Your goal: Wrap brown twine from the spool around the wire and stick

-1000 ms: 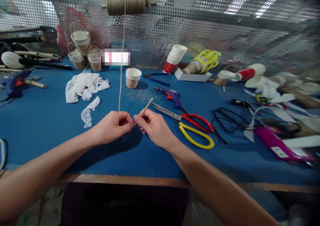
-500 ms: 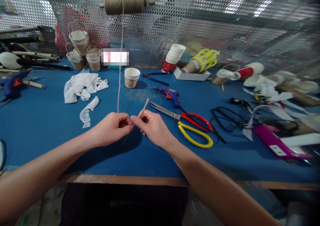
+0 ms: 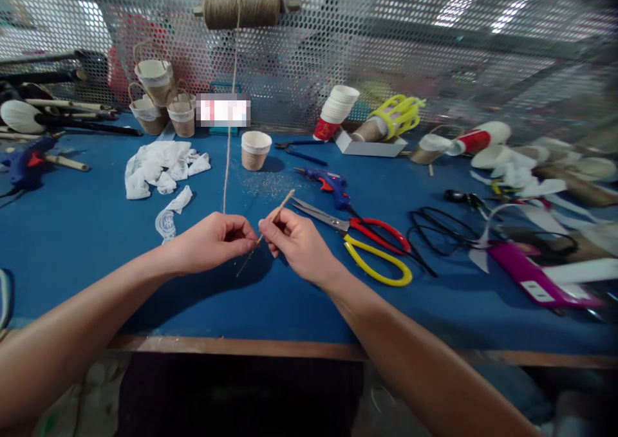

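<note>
Twine runs down from a spool to my left hand, whose thumb and fingers pinch it. My right hand is closed on a thin wire with twine wound around its upper end. The bare end of the wire slants down to the left, below the fingertips of my left hand. Scissors with one red and one yellow handle lie open just right of my right hand. Behind both hands stands a small paper cup covered in brown, with a white rim.
White lace lies at left. A blue glue gun and pliers are behind the scissors. Twine-handled cups are stacked at the back left. Black cable and a purple power strip lie to the right.
My hands have drawn slightly apart, showing more of the wire between them. The wire's wound end has shifted a little to the right, and the hanging twine leans further left.
</note>
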Motion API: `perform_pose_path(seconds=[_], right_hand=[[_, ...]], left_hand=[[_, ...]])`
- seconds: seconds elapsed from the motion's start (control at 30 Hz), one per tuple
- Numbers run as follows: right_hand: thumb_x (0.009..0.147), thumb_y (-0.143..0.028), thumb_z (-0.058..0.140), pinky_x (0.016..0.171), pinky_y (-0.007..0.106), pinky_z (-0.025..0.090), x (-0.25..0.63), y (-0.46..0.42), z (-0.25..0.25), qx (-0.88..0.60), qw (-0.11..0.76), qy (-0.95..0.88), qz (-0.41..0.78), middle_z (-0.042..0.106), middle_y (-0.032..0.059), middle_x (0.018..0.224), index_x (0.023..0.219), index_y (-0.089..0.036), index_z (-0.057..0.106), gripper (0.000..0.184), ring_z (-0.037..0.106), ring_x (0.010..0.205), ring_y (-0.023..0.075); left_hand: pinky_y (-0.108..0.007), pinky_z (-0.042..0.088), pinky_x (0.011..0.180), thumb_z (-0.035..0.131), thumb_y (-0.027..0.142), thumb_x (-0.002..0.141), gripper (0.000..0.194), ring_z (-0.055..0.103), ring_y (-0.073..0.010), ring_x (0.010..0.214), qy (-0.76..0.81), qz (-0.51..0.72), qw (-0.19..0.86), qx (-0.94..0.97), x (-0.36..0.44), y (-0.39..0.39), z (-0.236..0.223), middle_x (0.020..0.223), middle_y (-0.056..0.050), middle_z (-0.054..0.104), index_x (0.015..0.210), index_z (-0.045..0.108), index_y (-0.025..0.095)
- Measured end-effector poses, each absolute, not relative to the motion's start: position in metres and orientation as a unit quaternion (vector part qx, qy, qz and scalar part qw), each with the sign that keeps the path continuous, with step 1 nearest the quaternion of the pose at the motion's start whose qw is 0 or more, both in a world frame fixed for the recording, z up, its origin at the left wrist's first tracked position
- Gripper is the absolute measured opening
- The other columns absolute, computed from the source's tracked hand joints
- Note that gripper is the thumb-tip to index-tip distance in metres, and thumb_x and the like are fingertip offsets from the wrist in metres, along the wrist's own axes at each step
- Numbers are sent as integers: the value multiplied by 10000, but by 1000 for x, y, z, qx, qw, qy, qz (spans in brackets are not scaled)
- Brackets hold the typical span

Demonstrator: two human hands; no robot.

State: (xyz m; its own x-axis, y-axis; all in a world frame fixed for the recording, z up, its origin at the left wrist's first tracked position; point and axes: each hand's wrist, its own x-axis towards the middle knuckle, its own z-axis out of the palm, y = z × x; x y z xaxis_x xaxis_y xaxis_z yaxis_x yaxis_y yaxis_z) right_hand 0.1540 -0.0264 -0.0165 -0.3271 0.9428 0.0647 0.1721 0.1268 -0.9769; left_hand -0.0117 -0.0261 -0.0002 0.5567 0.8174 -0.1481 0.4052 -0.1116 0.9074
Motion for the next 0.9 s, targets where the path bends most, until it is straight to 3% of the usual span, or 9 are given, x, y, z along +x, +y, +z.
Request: perform_pose_path(seconds=[0.43, 0.7, 0.9], right_hand=[[765, -430, 524, 442, 212, 344, 155, -27, -19, -479, 361, -679, 423, 463, -34, 534, 651, -157, 475, 300, 415, 469, 69], [770, -378, 538, 459, 202, 397, 154, -30, -17, -408, 377, -664, 501, 501, -26, 634, 771, -157, 508, 223, 470, 500, 68], [774, -409, 525, 454, 207, 381, 154, -29, -17, -433, 380, -667, 472, 481, -35, 571, 694, -159, 478, 267, 444, 468, 64]], left_hand=[[-186, 270, 455, 505, 301, 736, 173, 338, -59, 487, 448, 206, 486, 722, -8, -29, -3, 544, 57, 413, 661, 475, 148], [-194, 290, 492, 510, 322, 736, 219, 358, -61, 522, 444, 215, 518, 699, -9, -28, -1, 565, 50, 430, 627, 473, 136], [-190, 313, 508, 539, 273, 709, 143, 381, -63, 533, 426, 200, 521, 712, -11, -26, -2, 592, 50, 450, 696, 493, 138]])
